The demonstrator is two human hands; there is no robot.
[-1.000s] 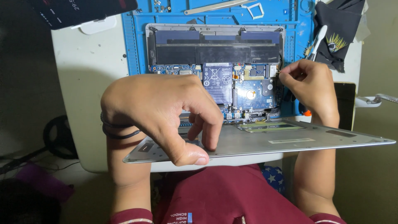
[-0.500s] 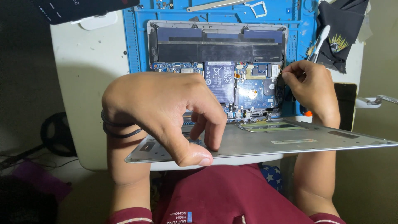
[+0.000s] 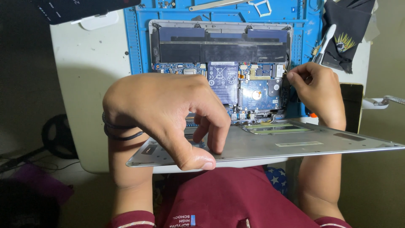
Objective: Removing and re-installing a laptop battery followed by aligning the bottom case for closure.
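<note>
The left hand [image 3: 168, 114] pinches the near edge of the silver cover [image 3: 270, 145], thumb under, fingers on top, holding it just above the open laptop [image 3: 219, 63] on the blue mat [image 3: 139, 46]. The right hand [image 3: 314, 90] is closed narrow at the board's right edge, pinching something too small to tell. The cover could slip or tilt onto the bare board [image 3: 257, 90], since one hand carries it by an edge. The laptop shell holds a black battery [image 3: 219, 50] and the board.
</note>
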